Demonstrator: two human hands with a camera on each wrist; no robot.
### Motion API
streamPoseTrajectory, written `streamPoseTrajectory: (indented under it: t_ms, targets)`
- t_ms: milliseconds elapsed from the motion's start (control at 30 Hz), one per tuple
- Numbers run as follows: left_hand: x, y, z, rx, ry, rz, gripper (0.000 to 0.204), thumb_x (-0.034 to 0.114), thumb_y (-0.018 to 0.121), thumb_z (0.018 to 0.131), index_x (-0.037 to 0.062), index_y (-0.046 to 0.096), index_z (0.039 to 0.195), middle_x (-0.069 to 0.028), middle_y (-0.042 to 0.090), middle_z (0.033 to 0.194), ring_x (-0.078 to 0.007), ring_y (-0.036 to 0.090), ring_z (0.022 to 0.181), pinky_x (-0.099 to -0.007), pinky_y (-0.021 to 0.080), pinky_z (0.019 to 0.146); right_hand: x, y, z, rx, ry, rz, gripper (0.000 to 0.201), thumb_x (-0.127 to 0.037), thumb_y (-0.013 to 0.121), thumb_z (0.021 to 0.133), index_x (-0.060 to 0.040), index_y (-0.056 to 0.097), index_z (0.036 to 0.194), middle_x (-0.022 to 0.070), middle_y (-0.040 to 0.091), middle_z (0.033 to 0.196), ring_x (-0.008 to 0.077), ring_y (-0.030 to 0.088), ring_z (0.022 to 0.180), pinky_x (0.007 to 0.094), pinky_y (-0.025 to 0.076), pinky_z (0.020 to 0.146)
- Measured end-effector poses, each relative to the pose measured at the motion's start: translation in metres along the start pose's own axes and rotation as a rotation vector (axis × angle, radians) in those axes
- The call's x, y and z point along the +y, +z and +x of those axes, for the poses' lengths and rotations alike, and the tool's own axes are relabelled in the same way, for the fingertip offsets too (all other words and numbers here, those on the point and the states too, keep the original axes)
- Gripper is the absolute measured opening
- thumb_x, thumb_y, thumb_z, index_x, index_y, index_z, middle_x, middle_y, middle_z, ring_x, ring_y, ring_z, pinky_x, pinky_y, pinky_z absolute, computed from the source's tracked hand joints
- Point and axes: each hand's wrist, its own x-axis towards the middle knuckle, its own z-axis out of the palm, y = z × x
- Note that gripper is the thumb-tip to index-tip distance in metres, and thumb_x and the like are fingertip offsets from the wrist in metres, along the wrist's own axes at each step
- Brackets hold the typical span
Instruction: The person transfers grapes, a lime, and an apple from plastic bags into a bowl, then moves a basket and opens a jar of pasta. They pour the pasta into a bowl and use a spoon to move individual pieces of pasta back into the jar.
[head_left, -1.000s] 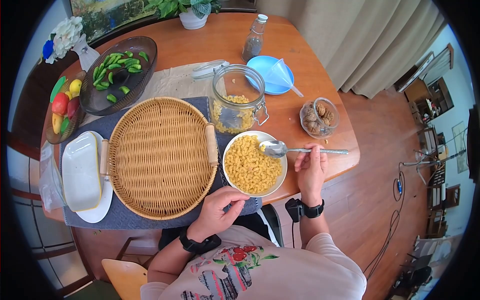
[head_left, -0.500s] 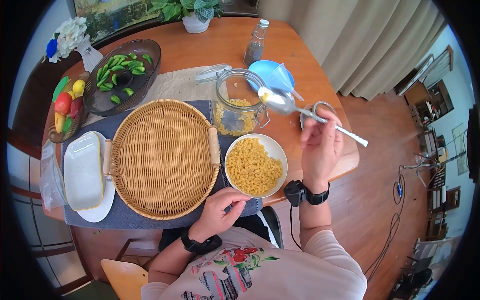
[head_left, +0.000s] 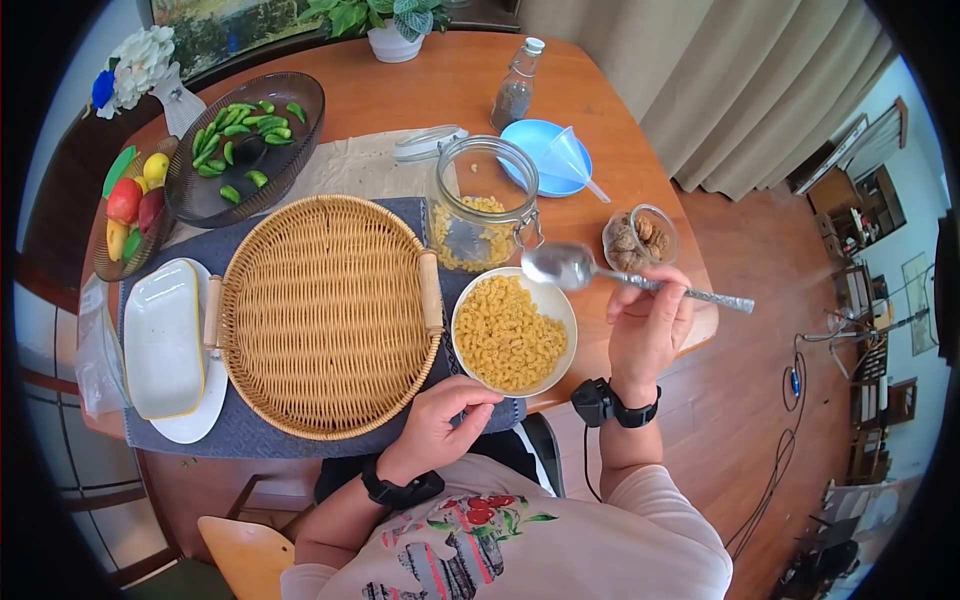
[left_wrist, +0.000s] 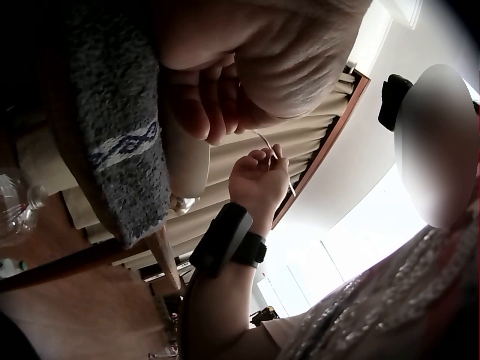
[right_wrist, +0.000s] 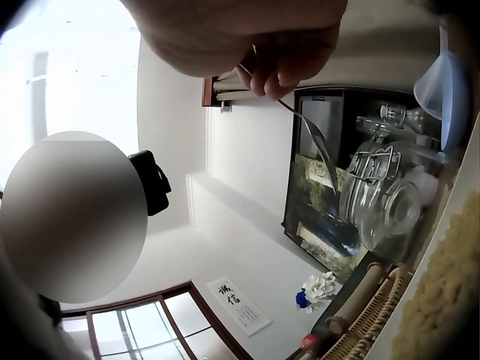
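My right hand (head_left: 647,325) pinches the handle of a metal spoon (head_left: 557,266) between thumb and fingers. The spoon's head points left and hangs in the air near the far rim of a white bowl (head_left: 568,300). Small curled macaroni (head_left: 508,335) fills most of that bowl. At the bowl's near rim, my left hand (head_left: 440,420) holds on with its fingertips, the fingers bent; the left wrist view shows these curled fingers (left_wrist: 214,105) beside the bowl's pale wall (left_wrist: 187,157). Just behind stands a clip-top glass jar (head_left: 485,215) with its lid open and some macaroni inside.
Left of the bowl, a round wicker tray (head_left: 325,315) lies on a dark blue cloth (head_left: 395,210), with a white rectangular dish (head_left: 165,340) beyond it. Walnuts in a glass jar (head_left: 640,238), a blue plate (head_left: 520,130) holding a funnel (head_left: 563,155), and a bottle (head_left: 515,90) stand to the right and back.
The spoon rose out of the macaroni in my right hand, up and to the right, with a little yellow on it, then came slightly lower. My left hand stayed at the bowl's rim.
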Motion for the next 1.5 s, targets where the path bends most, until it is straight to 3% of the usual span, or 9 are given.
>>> streamPoseTrajectory:
  t_ms: [167,367,433,533,667,767,933,1067,1500]
  targets:
    - [0.0,0.001,0.0,0.005,-0.008,-0.001,0.013,-0.003,0.057,0.078,-0.0002,0.06,0.091,-0.0099,0.061,0.082,-0.0154,0.058,0.068,-0.0238,0.047,0.061,0.01,-0.021,-0.014,-0.011,0.044,-0.2,0.029,-0.026,0.038,0.095,-0.0004,0.051,0.09,0.0045,0.052,0.065,0.0103,0.048,0.053,0.0218,0.039,0.05]
    - [-0.001,0.002,0.001,0.013,0.042,0.015,0.013,-0.004,0.055,0.079,-0.0012,0.06,0.09,-0.0086,0.058,0.078,-0.0114,0.056,0.062,-0.0215,0.045,0.057,0.008,-0.031,-0.017,-0.236,-0.229,-0.831,0.023,-0.018,0.043,0.093,-0.0003,0.055,0.085,0.006,0.051,0.063,0.0132,0.05,0.054,0.0243,0.039,0.051]
    - [-0.001,0.002,0.001,0.015,0.034,0.014,0.013,-0.004,0.055,0.079,-0.0011,0.06,0.09,-0.0085,0.058,0.078,-0.0111,0.056,0.063,-0.0213,0.045,0.057,0.001,-0.026,-0.015,-0.314,-0.267,-0.873,0.003,-0.003,0.054,0.081,-0.0019,0.056,0.079,0.011,0.053,0.064,0.0257,0.05,0.052,0.0326,0.04,0.05]
    - [-0.001,0.002,0.001,0.015,0.038,0.019,0.013,-0.004,0.055,0.079,-0.0009,0.06,0.09,-0.0085,0.058,0.079,-0.0111,0.056,0.062,-0.0213,0.045,0.057,-0.004,-0.024,-0.014,-0.429,-0.285,-0.928,0.002,-0.003,0.055,0.079,-0.0022,0.056,0.078,0.0103,0.054,0.066,0.0269,0.052,0.054,0.0334,0.041,0.049]
    - [0.0,0.001,0.0,0.008,-0.007,0.009,0.013,-0.003,0.057,0.078,-0.0004,0.06,0.091,-0.0097,0.06,0.081,-0.015,0.058,0.067,-0.0234,0.047,0.06,-0.002,-0.028,-0.019,-0.418,-0.255,-0.894,0.006,-0.005,0.054,0.081,-0.0022,0.056,0.076,0.0106,0.054,0.065,0.027,0.052,0.054,0.0329,0.04,0.048]
    - [0.0,0.001,0.0,0.001,-0.017,0.008,0.014,-0.003,0.058,0.078,-0.0002,0.06,0.091,-0.0096,0.06,0.081,-0.0149,0.058,0.067,-0.0234,0.047,0.06,0.004,-0.033,-0.024,-0.357,-0.133,-0.873,0.026,-0.017,0.042,0.093,0.0,0.054,0.076,0.0068,0.053,0.065,0.0143,0.051,0.05,0.0254,0.041,0.05]
    - [-0.001,0.002,0.0,0.007,-0.022,0.002,0.014,-0.004,0.058,0.078,0.0001,0.06,0.091,-0.0092,0.06,0.08,-0.0148,0.058,0.067,-0.0236,0.047,0.06,0.014,-0.026,-0.031,-0.161,0.222,-0.496,0.028,-0.02,0.038,0.095,0.0011,0.051,0.081,0.003,0.049,0.064,0.011,0.052,0.053,0.0225,0.043,0.051]
    - [-0.002,0.003,0.001,0.009,0.04,0.021,0.013,-0.004,0.055,0.08,-0.0005,0.06,0.091,-0.0084,0.058,0.08,-0.0104,0.056,0.062,-0.0212,0.045,0.056,0.017,-0.019,-0.035,-0.144,0.165,-0.465,0.024,-0.015,0.04,0.094,0.0013,0.053,0.081,0.006,0.053,0.061,0.0128,0.056,0.052,0.0233,0.043,0.049]
    - [0.0,0.001,0.0,0.001,-0.018,-0.002,0.014,-0.004,0.057,0.078,0.0,0.061,0.091,-0.0095,0.06,0.081,-0.0151,0.058,0.068,-0.0235,0.047,0.061,0.006,-0.017,-0.031,-0.175,-0.137,-0.5,0.023,-0.016,0.04,0.093,0.0013,0.052,0.086,0.0073,0.052,0.067,0.014,0.054,0.057,0.0239,0.042,0.053]
